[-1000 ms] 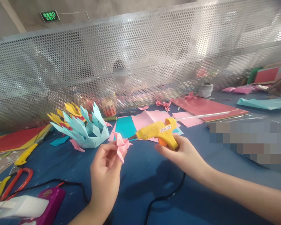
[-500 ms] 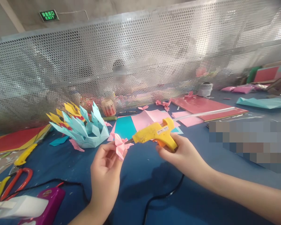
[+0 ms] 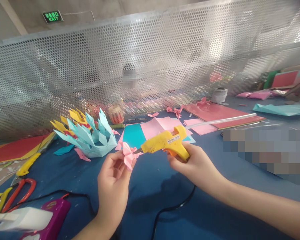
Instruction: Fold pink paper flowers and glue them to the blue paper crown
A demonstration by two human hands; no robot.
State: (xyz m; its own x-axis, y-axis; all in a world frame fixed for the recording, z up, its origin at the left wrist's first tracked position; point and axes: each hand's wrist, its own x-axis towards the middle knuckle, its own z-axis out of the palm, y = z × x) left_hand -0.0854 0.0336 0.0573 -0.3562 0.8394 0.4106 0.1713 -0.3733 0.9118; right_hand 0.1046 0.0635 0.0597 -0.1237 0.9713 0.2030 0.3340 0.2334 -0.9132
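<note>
My left hand (image 3: 115,178) pinches a small folded pink paper flower (image 3: 129,156) between thumb and fingers. Wrapped round the handle of a yellow hot glue gun (image 3: 162,141) is my right hand (image 3: 193,160), with fingers near its orange trigger. The gun's nozzle points left and meets the flower's right side; whether glue is coming out I cannot tell. A clear glue stick (image 3: 222,120) juts from the gun's back. Beyond my left hand stands a light blue folded paper crown (image 3: 97,148) with pointed petals, and yellow folded pieces (image 3: 77,116) behind it.
Pink paper sheets (image 3: 162,125) and a red board (image 3: 222,113) lie at the back, before a perforated metal screen (image 3: 150,60). At left are a yellow cutter (image 3: 28,165), red-handled scissors (image 3: 31,188) and a purple power strip (image 3: 57,213). A black cord (image 3: 162,213) runs below the gun.
Almost nothing differs. The whole view has shifted very slightly, while both hands keep the same hold on the pink flower and the glue gun.
</note>
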